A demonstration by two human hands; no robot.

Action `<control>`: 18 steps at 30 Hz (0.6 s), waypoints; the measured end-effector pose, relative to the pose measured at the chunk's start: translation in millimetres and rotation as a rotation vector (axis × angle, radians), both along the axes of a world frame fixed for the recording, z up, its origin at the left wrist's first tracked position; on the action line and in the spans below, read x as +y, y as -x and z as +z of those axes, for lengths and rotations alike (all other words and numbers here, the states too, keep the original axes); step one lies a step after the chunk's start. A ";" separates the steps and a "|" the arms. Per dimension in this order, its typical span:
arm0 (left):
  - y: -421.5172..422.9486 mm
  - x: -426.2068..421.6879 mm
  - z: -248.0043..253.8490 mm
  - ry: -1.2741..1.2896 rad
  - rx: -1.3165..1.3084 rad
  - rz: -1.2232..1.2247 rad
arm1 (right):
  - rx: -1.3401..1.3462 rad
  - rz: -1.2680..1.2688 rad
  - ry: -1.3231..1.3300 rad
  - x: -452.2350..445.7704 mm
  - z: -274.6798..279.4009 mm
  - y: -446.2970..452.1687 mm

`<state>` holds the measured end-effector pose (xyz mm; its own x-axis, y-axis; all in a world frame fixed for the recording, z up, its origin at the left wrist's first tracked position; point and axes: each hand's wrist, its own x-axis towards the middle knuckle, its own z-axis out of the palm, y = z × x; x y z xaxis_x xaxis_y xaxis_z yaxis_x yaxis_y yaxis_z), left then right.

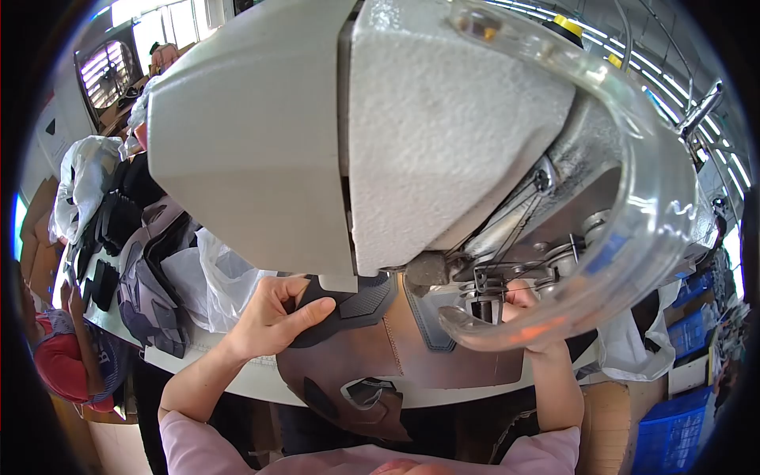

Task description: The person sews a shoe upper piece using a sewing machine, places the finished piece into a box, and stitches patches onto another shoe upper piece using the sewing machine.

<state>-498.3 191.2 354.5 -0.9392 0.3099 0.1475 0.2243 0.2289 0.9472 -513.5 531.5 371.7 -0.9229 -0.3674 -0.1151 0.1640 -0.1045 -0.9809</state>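
A large sewing machine head [459, 134] fills the upper view, its needle and presser parts [483, 297] at lower right. Under it lies a brown leather-like panel [443, 368] with a stitched seam, a cut-out and dark patches. My left hand [277, 317] pinches a dark textured piece [364, 305], thumb on top and fingers beneath, left of the needle. A grey-edged dark strip [431, 321] lies on the panel beside the presser. My right hand [530, 309] is right of the needle, fingers curled; the machine and its clear guard [657, 198] partly hide it, so its hold is unclear.
Dark and grey shaped pieces [150, 269] and white plastic bags [83, 182] lie on the left of the table. Another person in red [67, 360] sits at far left. Blue crates [673, 431] stand at lower right, beside a cardboard box [606, 423].
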 end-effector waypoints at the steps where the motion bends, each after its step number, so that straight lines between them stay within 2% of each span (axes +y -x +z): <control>1: -0.3 1.4 4.2 -0.019 0.012 -0.008 | -0.010 -0.012 -0.010 -1.6 0.3 -0.1; 5: 1.6 5.5 16.0 -0.121 0.074 -0.044 | -0.037 -0.051 -0.013 -5.6 -4.2 1.4; 7: 11.6 -0.1 -1.7 -0.106 0.115 -0.024 | -0.069 -0.071 0.010 -4.0 -10.7 3.2; 10: 19.0 -9.0 -4.9 -0.107 -0.018 -0.077 | -0.072 -0.073 0.077 3.9 -18.3 5.0; 13: 20.8 -9.0 3.6 -0.051 -0.013 -0.074 | 0.050 -0.002 0.246 6.7 -33.5 2.6; 16: 25.5 -6.6 1.3 -0.052 0.150 -0.091 | 0.121 0.099 0.301 11.9 -41.2 8.2; 18: 24.3 -7.0 2.8 -0.085 0.070 -0.099 | 0.138 0.162 0.340 14.3 -42.3 12.9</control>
<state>-522.6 184.2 357.3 -0.8911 0.3844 0.2411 0.3080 0.1224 0.9435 -526.5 545.7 329.4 -0.8482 -0.5051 0.1594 0.0736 -0.4104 -0.9089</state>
